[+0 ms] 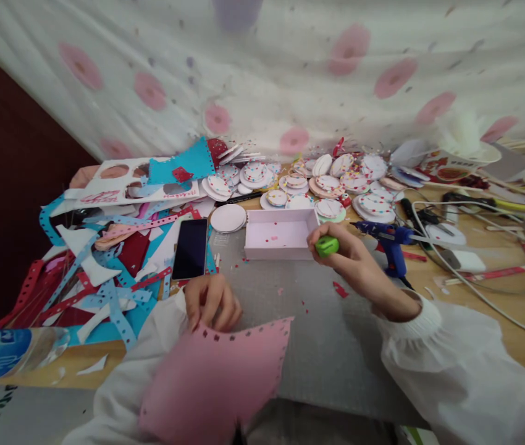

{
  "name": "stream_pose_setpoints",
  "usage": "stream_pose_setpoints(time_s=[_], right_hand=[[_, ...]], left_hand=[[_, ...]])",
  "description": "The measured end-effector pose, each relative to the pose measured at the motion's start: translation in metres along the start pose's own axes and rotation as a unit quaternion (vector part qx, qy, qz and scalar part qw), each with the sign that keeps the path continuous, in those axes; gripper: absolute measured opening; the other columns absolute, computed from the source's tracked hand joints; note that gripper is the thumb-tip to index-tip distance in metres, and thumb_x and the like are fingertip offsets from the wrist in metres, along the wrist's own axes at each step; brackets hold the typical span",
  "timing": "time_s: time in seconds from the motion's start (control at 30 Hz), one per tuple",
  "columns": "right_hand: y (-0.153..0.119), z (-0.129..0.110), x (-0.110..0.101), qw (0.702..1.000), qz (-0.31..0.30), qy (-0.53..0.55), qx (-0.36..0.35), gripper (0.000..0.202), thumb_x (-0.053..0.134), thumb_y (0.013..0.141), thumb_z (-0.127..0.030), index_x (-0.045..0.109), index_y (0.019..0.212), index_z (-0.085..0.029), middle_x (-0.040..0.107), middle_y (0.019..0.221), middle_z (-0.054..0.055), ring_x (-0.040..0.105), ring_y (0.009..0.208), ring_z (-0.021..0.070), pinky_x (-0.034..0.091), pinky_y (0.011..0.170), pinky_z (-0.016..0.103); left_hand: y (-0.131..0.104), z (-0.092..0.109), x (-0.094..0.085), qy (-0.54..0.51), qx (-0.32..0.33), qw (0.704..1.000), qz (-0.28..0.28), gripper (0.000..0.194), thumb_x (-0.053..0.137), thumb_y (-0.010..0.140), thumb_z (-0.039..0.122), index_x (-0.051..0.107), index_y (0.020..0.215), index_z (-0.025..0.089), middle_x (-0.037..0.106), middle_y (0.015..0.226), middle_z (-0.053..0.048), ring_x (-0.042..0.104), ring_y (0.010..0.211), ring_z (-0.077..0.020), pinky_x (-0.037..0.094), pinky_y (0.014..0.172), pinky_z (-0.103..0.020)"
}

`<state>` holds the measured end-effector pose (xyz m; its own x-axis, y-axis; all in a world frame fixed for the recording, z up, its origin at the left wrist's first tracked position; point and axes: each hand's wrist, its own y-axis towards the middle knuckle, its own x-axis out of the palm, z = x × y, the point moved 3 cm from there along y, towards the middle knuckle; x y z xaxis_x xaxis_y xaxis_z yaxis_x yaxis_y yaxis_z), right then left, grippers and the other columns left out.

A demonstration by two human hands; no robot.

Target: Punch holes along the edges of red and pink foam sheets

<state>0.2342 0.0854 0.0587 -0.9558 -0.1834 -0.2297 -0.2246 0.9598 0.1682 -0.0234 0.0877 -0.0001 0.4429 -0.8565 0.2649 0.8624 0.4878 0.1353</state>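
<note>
My left hand, fingers curled, pinches the top edge of a pink sheet of paper at the front of the table. Small shaped holes run along the sheet's top and right edges; its lower part is blurred. In my right hand is a small green craft punch, gripped above the right end of a shallow white box. A few red and pink bits lie in the box. The punch and the sheet are apart.
Punched paper scraps heap at the left, beside a phone and a plastic bottle. Beaded white discs line the back. A blue glue gun and a white cable lie at right. A grey mat covers the middle.
</note>
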Motion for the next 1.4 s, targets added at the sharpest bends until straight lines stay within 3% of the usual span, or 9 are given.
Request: stream_pose_setpoints(time_s=[0.13, 0.23, 0.43, 0.5, 0.67, 0.87, 1.07, 1.23, 1.4], right_hand=[[-0.024, 0.012, 0.009, 0.983, -0.108, -0.149, 0.025, 0.005, 0.052, 0.079, -0.020, 0.055, 0.082, -0.020, 0.055, 0.068, -0.002, 0.050, 0.059, 0.0118, 0.036, 0.057, 0.024], [-0.034, 0.020, 0.027, 0.919, -0.182, -0.348, -0.009, 0.010, 0.055, 0.083, -0.025, 0.062, 0.089, -0.020, 0.064, 0.068, 0.000, 0.057, 0.061, 0.0144, 0.034, 0.060, 0.027], [-0.037, 0.026, 0.065, 0.830, -0.185, -0.519, -0.083, 0.014, 0.053, 0.090, -0.026, 0.063, 0.085, -0.018, 0.069, 0.075, 0.003, 0.059, 0.064, 0.0162, 0.026, 0.059, 0.031], [-0.040, 0.028, 0.071, 0.824, -0.168, -0.534, -0.091, 0.017, 0.051, 0.091, -0.024, 0.062, 0.079, -0.018, 0.067, 0.071, 0.002, 0.056, 0.059, 0.0153, 0.024, 0.058, 0.031], [-0.048, 0.032, 0.076, 0.826, -0.123, -0.533, -0.139, 0.020, 0.050, 0.092, -0.020, 0.060, 0.074, -0.019, 0.062, 0.065, 0.001, 0.051, 0.055, 0.0144, 0.023, 0.059, 0.032], [-0.047, 0.041, 0.076, 0.828, -0.098, -0.519, -0.186, 0.020, 0.049, 0.091, -0.012, 0.060, 0.075, -0.018, 0.060, 0.065, 0.001, 0.049, 0.055, 0.0142, 0.026, 0.060, 0.032], [-0.037, 0.035, 0.061, 0.852, -0.060, -0.485, -0.189, 0.022, 0.047, 0.093, -0.022, 0.065, 0.081, -0.019, 0.062, 0.064, 0.000, 0.052, 0.056, 0.0129, 0.030, 0.059, 0.028], [-0.002, -0.003, 0.020, 0.875, 0.118, -0.442, -0.161, 0.021, 0.050, 0.091, -0.029, 0.069, 0.088, -0.020, 0.065, 0.065, 0.002, 0.057, 0.060, 0.0151, 0.035, 0.061, 0.027], [0.043, 0.002, 0.001, 0.846, 0.021, -0.531, -0.040, 0.019, 0.054, 0.084, -0.025, 0.072, 0.088, -0.019, 0.072, 0.074, 0.007, 0.061, 0.063, 0.0201, 0.035, 0.061, 0.031]], left_hand=[[0.008, -0.003, 0.026, -0.089, -0.040, 0.974, -0.206, 0.037, 0.073, 0.053, 0.065, 0.065, 0.040, 0.032, 0.059, 0.044, -0.008, 0.059, 0.045, -0.0220, 0.045, 0.045, -0.031], [0.019, -0.005, 0.034, -0.105, -0.063, 0.949, -0.290, 0.029, 0.074, 0.056, 0.059, 0.069, 0.047, 0.032, 0.064, 0.052, -0.009, 0.063, 0.053, -0.0226, 0.048, 0.050, -0.030], [0.017, -0.004, 0.027, -0.109, 0.038, 0.980, -0.159, 0.033, 0.072, 0.062, 0.058, 0.068, 0.043, 0.031, 0.062, 0.050, -0.008, 0.061, 0.048, -0.0198, 0.048, 0.049, -0.028], [0.016, -0.004, 0.025, -0.107, 0.041, 0.983, -0.140, 0.034, 0.072, 0.062, 0.059, 0.067, 0.042, 0.031, 0.062, 0.049, -0.008, 0.060, 0.047, -0.0196, 0.048, 0.048, -0.028], [0.020, -0.003, 0.026, -0.099, -0.029, 0.969, -0.223, 0.029, 0.076, 0.056, 0.056, 0.067, 0.042, 0.032, 0.061, 0.047, -0.008, 0.061, 0.051, -0.0219, 0.048, 0.049, -0.030], [0.013, -0.006, 0.024, -0.081, -0.018, 0.987, -0.137, 0.036, 0.074, 0.054, 0.062, 0.064, 0.037, 0.032, 0.058, 0.043, -0.008, 0.059, 0.047, -0.0216, 0.045, 0.045, -0.031], [0.022, -0.002, 0.020, -0.085, -0.044, 0.974, -0.206, 0.029, 0.077, 0.053, 0.057, 0.067, 0.041, 0.033, 0.059, 0.044, -0.008, 0.061, 0.050, -0.0227, 0.046, 0.048, -0.032], [0.031, 0.001, 0.017, -0.081, -0.049, 0.946, -0.309, 0.019, 0.078, 0.056, 0.049, 0.069, 0.047, 0.035, 0.063, 0.050, -0.008, 0.063, 0.055, -0.0231, 0.048, 0.050, -0.032], [0.031, -0.002, 0.015, -0.077, -0.031, 0.960, -0.266, 0.022, 0.078, 0.055, 0.052, 0.069, 0.045, 0.035, 0.062, 0.047, -0.007, 0.064, 0.052, -0.0228, 0.049, 0.049, -0.031]])
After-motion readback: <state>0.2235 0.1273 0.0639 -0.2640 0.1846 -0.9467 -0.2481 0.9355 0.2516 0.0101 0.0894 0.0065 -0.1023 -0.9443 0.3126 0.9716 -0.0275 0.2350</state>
